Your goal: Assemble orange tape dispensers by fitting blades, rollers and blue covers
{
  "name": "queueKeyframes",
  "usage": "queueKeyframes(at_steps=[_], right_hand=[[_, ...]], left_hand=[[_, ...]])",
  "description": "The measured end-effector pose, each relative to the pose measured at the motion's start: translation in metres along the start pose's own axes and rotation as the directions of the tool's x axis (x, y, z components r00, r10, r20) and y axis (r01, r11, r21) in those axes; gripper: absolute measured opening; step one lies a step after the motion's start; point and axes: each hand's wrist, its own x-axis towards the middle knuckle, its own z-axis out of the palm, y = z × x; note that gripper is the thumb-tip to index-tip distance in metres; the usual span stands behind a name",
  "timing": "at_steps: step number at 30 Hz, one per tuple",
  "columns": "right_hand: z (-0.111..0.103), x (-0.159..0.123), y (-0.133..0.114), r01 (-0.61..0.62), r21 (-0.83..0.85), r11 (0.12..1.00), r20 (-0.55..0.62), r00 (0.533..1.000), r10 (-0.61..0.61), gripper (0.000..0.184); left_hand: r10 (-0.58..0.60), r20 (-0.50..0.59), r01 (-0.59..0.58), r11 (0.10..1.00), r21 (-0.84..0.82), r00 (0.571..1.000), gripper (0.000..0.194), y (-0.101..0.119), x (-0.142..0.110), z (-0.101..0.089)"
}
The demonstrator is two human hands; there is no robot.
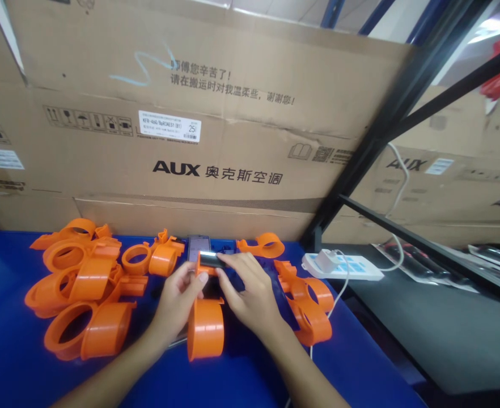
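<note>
An orange plastic tape dispenser [206,328] lies on the blue table [16,362] in front of me, its round drum toward me. My left hand [177,300] grips its upper end from the left, thumb on the orange body. My right hand [245,289] holds the same end from the right, with its fingers pressed on a shiny metal blade piece [211,259] at the dispenser's top. Both hands are closed on the dispenser.
Several orange dispenser parts lie in a pile [80,283] at the left and more [309,306] at the right. A phone [198,246] lies behind my hands. A white power strip [343,266] with a charger sits right. Large cardboard boxes [190,124] wall off the back.
</note>
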Motion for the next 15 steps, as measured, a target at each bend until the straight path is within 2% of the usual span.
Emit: queueKeyframes(at_steps=[4, 7, 9, 11, 15], right_hand=[[0.0012, -0.0006, -0.0024, -0.076, 0.042, 0.996, -0.016, 0.997, 0.077, 0.033], [0.0007, 0.0, -0.0031, -0.118, 0.102, 0.988, 0.009, 0.993, 0.118, 0.031], [-0.0007, 0.0014, -0.0023, -0.105, 0.15, 0.983, 0.034, 0.994, 0.101, 0.029], [-0.0029, 0.0032, -0.0007, -0.081, 0.187, 0.979, 0.069, 0.995, 0.069, 0.029], [-0.0067, 0.0059, 0.0024, -0.081, 0.224, 0.971, 0.172, 0.984, 0.043, 0.031]], left_hand=[[-0.005, 0.01, 0.005, 1.0, -0.019, 1.0, 0.029, 0.0007, -0.0004, -0.0003], [-0.031, -0.016, 0.03, 0.995, -0.091, 0.999, 0.04, -0.0015, 0.0025, -0.0013], [-0.059, -0.049, 0.05, 0.986, -0.16, 0.997, 0.046, -0.0026, 0.005, -0.0022], [-0.131, -0.059, 0.113, 0.966, -0.233, 0.99, 0.048, -0.0022, 0.0066, -0.0029], [-0.302, -0.007, 0.281, 0.893, -0.352, 0.953, 0.052, 0.0013, 0.0059, -0.0036]])
